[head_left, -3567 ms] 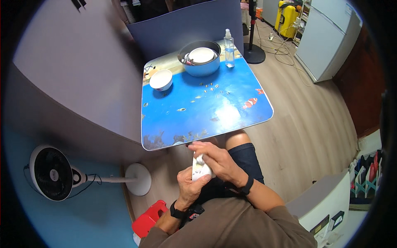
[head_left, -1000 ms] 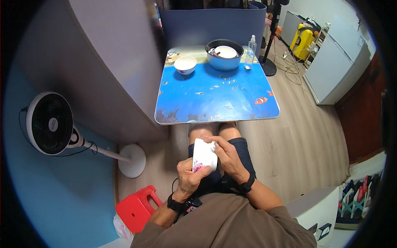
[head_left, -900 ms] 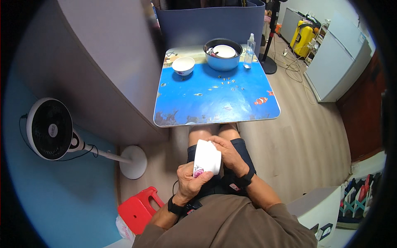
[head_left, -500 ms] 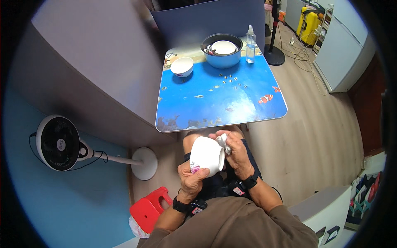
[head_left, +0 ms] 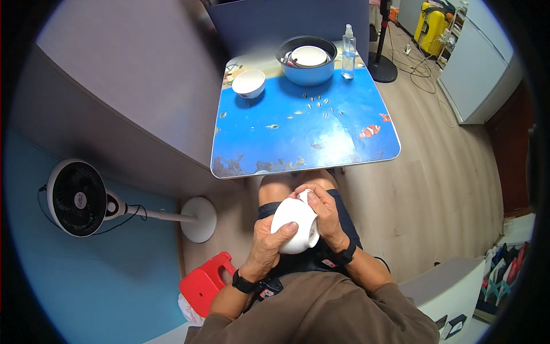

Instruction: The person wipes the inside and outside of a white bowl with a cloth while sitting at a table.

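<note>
Over my lap, a white bowl (head_left: 293, 215) is tipped on its side, its foot ring turned toward the lower right. My left hand (head_left: 269, 241) grips it from the left, the thumb lying on its outer wall. On the far right side, my right hand (head_left: 324, 213) is closed on a crumpled white cloth (head_left: 306, 195) pressed to the bowl; whether it is cloth or tissue is hard to tell. A second white bowl (head_left: 248, 84) stands upright on the table's far left. Beside it, a blue pot (head_left: 309, 75) holds another white bowl (head_left: 309, 55) and some dark utensils.
The blue sea-patterned table (head_left: 269, 146) stands just beyond my knees. A clear spray bottle (head_left: 348, 57) is at its far right. On the left are a standing fan (head_left: 80, 199) and a red stool (head_left: 201, 286). Cables (head_left: 423, 71) lie on the floor near a fridge (head_left: 478, 69).
The bowl has turned, its foot ring swinging lower and nearer to me. My right hand has brought the cloth against the bowl's far side. My left thumb now lies higher on the wall.
</note>
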### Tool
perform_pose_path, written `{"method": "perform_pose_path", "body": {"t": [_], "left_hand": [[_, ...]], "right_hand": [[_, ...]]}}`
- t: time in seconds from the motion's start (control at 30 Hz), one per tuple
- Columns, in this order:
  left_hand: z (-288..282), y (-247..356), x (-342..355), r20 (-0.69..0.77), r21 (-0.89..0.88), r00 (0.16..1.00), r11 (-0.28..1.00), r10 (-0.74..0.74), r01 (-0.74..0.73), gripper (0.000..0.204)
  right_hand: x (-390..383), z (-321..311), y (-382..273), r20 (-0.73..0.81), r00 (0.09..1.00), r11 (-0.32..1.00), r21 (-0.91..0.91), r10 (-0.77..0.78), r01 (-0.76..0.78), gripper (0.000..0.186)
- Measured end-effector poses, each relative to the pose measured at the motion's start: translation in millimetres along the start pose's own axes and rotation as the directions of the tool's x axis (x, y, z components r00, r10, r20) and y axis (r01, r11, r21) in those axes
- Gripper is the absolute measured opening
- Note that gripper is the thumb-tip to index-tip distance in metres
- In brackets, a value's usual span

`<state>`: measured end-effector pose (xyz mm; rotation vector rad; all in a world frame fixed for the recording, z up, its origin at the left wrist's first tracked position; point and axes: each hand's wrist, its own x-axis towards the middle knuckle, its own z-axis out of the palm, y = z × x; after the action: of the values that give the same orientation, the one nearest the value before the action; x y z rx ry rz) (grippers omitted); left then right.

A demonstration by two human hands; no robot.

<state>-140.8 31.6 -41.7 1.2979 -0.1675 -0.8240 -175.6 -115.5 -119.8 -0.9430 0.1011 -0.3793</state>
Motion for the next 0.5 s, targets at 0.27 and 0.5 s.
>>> {"method": "perform_pose_path", "body": {"t": [0.27,0.5], "left_hand": [[-13.7,-7.7,0.4,-0.042,0.148,0.98,0.972,0.193,-0.185,0.026],[-16.0,-5.8,2.7,0.024,0.454,0.919,0.814,0.394,-0.362,0.024]], "right_hand": [[-4.9,19.2,-28.1,0.126,0.983,0.948,-0.276,-0.131,0.162,0.027],[15.6,24.2,-34.4,0.355,0.911,0.813,-0.453,-0.21,0.364,0.027]]}}
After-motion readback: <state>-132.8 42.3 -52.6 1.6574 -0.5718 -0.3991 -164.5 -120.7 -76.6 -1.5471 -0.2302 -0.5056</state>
